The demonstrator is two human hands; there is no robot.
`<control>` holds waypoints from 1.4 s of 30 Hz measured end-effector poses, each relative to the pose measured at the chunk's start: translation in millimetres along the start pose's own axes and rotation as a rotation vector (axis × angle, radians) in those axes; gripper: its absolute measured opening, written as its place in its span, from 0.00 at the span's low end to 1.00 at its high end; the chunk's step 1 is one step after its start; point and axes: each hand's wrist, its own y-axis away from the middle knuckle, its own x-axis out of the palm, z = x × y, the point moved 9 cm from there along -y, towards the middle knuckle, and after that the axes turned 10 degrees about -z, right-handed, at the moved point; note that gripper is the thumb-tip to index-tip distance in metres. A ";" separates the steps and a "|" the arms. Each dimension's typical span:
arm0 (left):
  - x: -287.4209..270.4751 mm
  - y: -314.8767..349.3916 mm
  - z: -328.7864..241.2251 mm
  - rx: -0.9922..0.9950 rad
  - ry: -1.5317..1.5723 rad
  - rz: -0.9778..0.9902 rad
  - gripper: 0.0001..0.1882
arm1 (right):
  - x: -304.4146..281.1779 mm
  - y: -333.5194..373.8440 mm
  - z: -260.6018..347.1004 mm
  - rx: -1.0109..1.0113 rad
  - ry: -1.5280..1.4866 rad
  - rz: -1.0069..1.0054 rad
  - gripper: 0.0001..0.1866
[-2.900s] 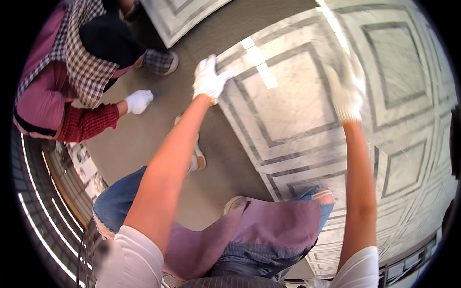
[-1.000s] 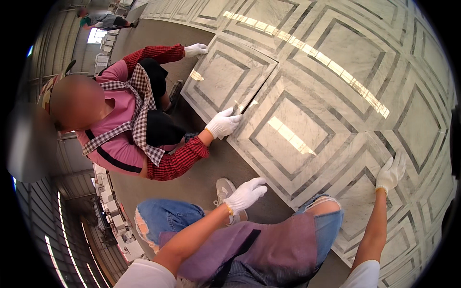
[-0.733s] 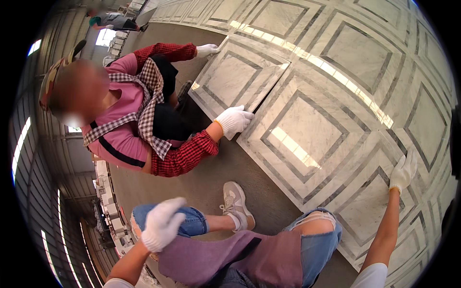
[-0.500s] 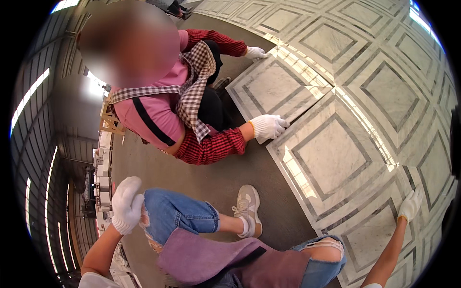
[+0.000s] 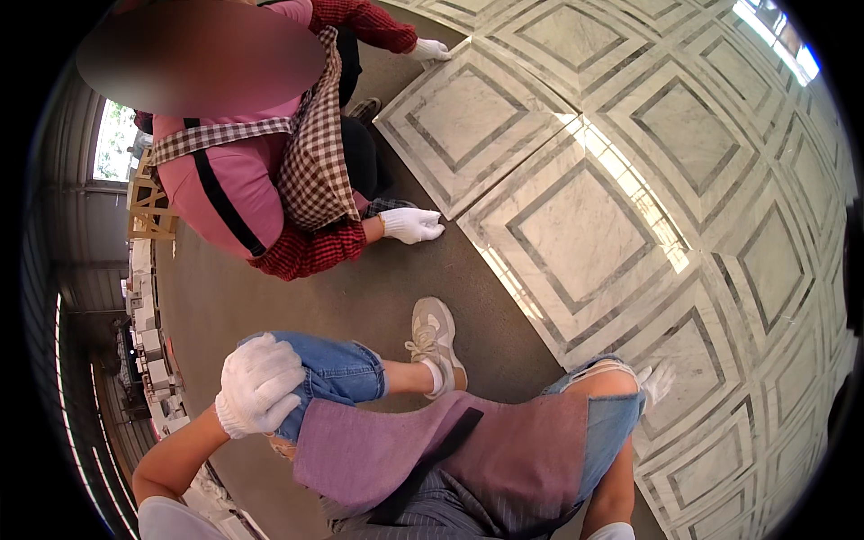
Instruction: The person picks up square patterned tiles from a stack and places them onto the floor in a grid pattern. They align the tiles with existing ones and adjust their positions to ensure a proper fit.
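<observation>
My left hand [image 5: 261,385], in a white knit glove, rests on my bent left knee [image 5: 337,371], its fingers loosely curved over the denim and holding nothing. My right hand [image 5: 659,383], also gloved, is beside my right knee, which partly hides it; its fingers are apart over the patterned marble panels [image 5: 693,355]. Ahead of me a crouching co-worker in a pink top has one gloved hand [image 5: 430,50] at the far corner of a marble panel [image 5: 468,112]. The co-worker's other hand [image 5: 414,225] is off that panel, just beside its near corner. A thin dark gap separates this panel from the neighbouring panel [image 5: 580,238].
Grey concrete floor [image 5: 270,301] lies between me and the co-worker. My shoe [image 5: 435,342] stands near the panels' edge. A wooden frame [image 5: 151,202] and stacked pale slabs [image 5: 148,315] line the left side. More marble panels spread to the right.
My right hand has drawn back across the panels toward my knee. My left hand has settled on my knee. The co-worker's nearer hand has let go of the panel, and the gap has narrowed.
</observation>
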 end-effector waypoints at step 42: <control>-171.1 42.7 -56.5 -0.195 0.329 0.188 0.14 | -464.0 95.5 202.0 0.683 -1.048 0.905 0.17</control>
